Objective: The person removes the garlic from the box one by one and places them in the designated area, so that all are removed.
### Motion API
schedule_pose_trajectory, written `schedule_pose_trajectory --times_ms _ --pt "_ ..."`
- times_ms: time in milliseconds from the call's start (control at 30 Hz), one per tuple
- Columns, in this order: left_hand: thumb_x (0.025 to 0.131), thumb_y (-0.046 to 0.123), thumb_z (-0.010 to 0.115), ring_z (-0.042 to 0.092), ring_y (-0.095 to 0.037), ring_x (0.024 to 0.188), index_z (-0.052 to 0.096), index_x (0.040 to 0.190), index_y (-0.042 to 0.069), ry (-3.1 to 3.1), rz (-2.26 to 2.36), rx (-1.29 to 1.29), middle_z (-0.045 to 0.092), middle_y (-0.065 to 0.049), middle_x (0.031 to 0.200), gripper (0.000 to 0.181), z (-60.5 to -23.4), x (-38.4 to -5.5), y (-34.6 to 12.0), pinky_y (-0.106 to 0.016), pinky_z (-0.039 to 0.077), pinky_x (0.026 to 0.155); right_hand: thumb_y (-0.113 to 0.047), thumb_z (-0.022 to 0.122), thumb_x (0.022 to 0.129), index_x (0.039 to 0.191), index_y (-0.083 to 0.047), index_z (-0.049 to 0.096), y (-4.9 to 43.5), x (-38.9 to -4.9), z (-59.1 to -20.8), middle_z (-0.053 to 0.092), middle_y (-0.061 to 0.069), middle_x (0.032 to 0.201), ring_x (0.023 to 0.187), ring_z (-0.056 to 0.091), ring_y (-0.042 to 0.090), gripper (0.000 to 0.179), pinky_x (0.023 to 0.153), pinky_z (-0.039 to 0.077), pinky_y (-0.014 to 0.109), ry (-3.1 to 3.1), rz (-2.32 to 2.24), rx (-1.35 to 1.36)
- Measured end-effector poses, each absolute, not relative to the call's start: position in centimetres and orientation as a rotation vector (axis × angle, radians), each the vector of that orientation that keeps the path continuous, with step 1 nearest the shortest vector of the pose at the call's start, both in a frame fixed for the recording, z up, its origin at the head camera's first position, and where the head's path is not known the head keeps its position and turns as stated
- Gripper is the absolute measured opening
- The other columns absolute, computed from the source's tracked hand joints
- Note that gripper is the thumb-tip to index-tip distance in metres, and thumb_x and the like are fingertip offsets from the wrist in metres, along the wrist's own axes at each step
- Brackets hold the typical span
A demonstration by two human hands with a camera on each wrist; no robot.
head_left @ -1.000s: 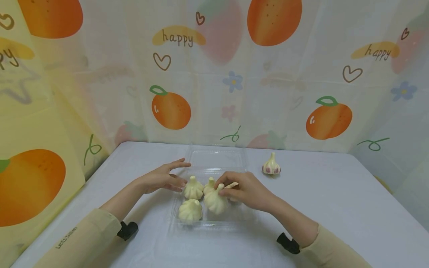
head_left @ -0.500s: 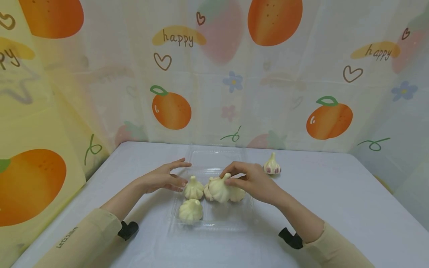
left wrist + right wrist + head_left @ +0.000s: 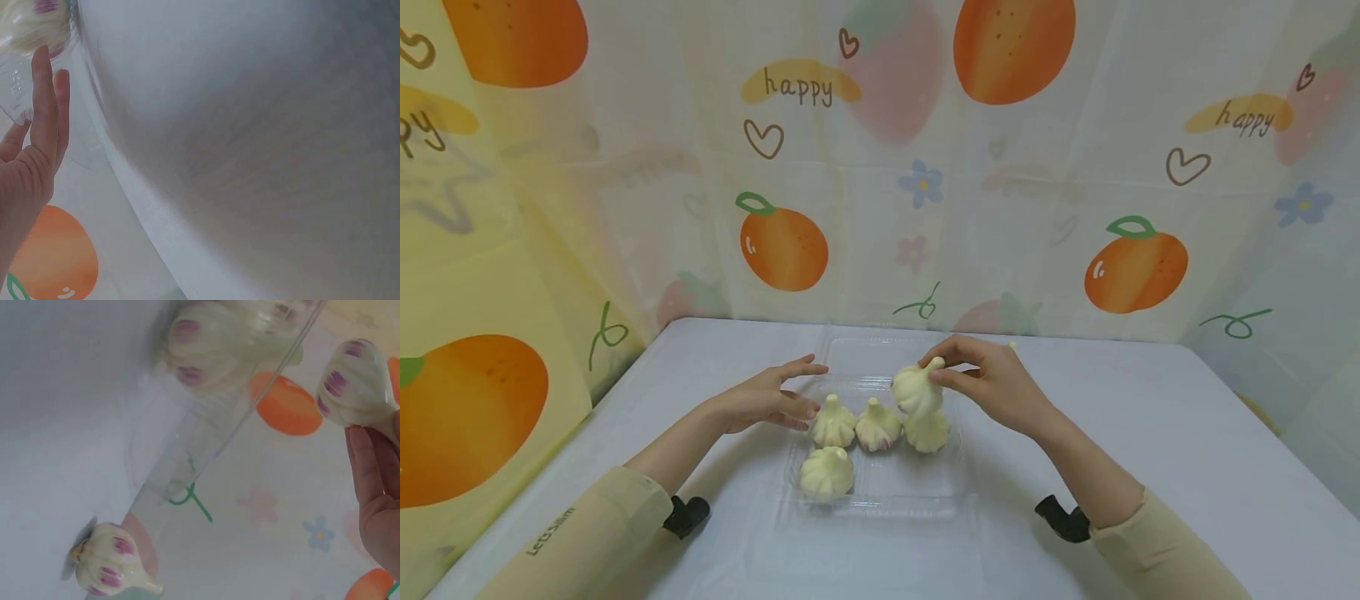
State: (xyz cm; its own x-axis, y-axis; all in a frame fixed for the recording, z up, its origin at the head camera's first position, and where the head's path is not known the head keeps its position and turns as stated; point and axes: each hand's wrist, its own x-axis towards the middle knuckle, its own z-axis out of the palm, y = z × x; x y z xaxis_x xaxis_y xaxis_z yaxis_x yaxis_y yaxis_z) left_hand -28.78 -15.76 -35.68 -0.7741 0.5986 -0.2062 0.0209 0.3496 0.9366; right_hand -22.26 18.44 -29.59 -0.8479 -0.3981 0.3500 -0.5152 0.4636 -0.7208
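My right hand [image 3: 992,379] pinches a garlic bulb [image 3: 916,390] by its stem, raised over the back right part of a clear plastic box [image 3: 902,504]. In the right wrist view this garlic bulb [image 3: 356,384] shows purple patches above the fingers. Several more bulbs sit in the box: one at front left [image 3: 826,473], and a row behind with a left bulb [image 3: 832,423], a middle bulb [image 3: 877,427] and a right bulb [image 3: 927,433], partly covered by the held one. My left hand [image 3: 767,398] rests at the box's left side, fingers extended.
The box's clear lid [image 3: 880,354] lies folded back behind it. Another garlic bulb [image 3: 109,562] lies on the white table [image 3: 1150,467], mostly hidden behind my right hand in the head view. A fruit-print curtain [image 3: 1037,200] hangs beyond the table.
My right hand has lifted the garlic bulb up, back and to the right from over the box's middle, uncovering the middle bulb. The left hand stays where it was.
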Motion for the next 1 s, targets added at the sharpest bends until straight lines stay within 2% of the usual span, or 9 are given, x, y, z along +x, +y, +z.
schedule_pose_trajectory --times_ms 433,733,900,1000 --pt "0.090 0.013 0.069 0.061 -0.024 0.121 0.027 0.156 0.008 2.100 1.441 0.535 -0.011 -0.006 0.169 0.078 -35.9 -28.8 -16.0 -0.040 0.060 0.094 -0.023 0.071 0.091 0.108 -0.018 0.070 20.6 -23.1 -29.0 0.074 0.000 0.107 0.101 0.070 0.016 0.018 0.085 0.062 0.025 -2.518 1.235 0.704" --pt "0.091 0.012 0.068 0.061 -0.021 0.119 0.028 0.156 0.010 2.110 1.430 0.526 -0.011 -0.005 0.169 0.077 -35.8 -28.9 -15.9 -0.038 0.060 0.094 -0.027 0.068 0.094 0.111 -0.023 0.070 22.4 -23.4 -28.5 0.072 -0.006 0.107 0.096 0.068 0.003 0.018 0.085 0.058 0.019 -2.468 1.188 0.640" --pt "0.090 0.013 0.069 0.060 -0.025 0.123 0.027 0.156 0.008 2.103 1.433 0.536 -0.011 -0.006 0.169 0.078 -35.9 -28.9 -15.9 -0.039 0.060 0.094 -0.029 0.067 0.094 0.110 -0.023 0.070 23.6 -23.6 -28.2 0.075 -0.001 0.103 0.094 0.067 -0.003 0.017 0.083 0.056 0.014 -2.481 1.145 0.547" --pt "0.090 0.014 0.070 0.058 -0.028 0.125 0.027 0.156 0.008 2.097 1.437 0.540 -0.011 -0.006 0.169 0.079 -35.9 -28.9 -15.9 -0.039 0.060 0.094 -0.029 0.067 0.094 0.110 -0.018 0.070 24.3 -23.8 -27.9 0.076 0.003 0.105 0.094 0.065 -0.008 0.019 0.083 0.054 0.010 -2.469 1.110 0.513"
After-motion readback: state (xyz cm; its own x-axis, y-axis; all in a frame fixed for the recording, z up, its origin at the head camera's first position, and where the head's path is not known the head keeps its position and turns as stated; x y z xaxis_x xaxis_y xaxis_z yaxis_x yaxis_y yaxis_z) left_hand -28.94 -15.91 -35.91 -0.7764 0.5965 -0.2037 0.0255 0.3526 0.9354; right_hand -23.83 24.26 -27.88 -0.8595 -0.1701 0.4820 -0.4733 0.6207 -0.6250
